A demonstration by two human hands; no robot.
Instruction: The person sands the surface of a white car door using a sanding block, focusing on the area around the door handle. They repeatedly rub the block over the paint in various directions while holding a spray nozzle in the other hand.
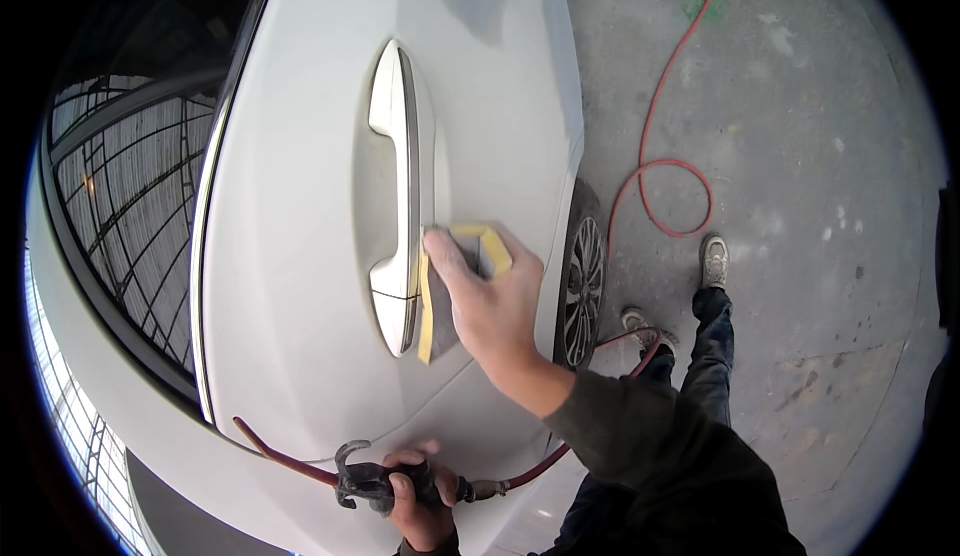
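My right hand (pixel 500 306) pinches a folded yellow-and-grey sheet (pixel 428 321), which looks like sandpaper, thumb on its near side. The sheet lies against the white car door just right of the pale door handle (pixel 405 186). At the bottom, my left hand (pixel 420 511) is wrapped round a black air blow gun (pixel 375 484). A red tube (pixel 285 458) sticks out of the gun to the left, over the lower part of the car body. The gun's other end joins a red hose (pixel 540 469). A thin dark line crosses the lower end of the door handle.
The car door (pixel 300 206) fills the middle, with a dark window (pixel 130 196) on the left. A wheel (pixel 583 291) shows beyond the door's right edge. Over the grey concrete floor (pixel 800 206) runs a looped red hose (pixel 655 106), close to my shoes (pixel 714 261).
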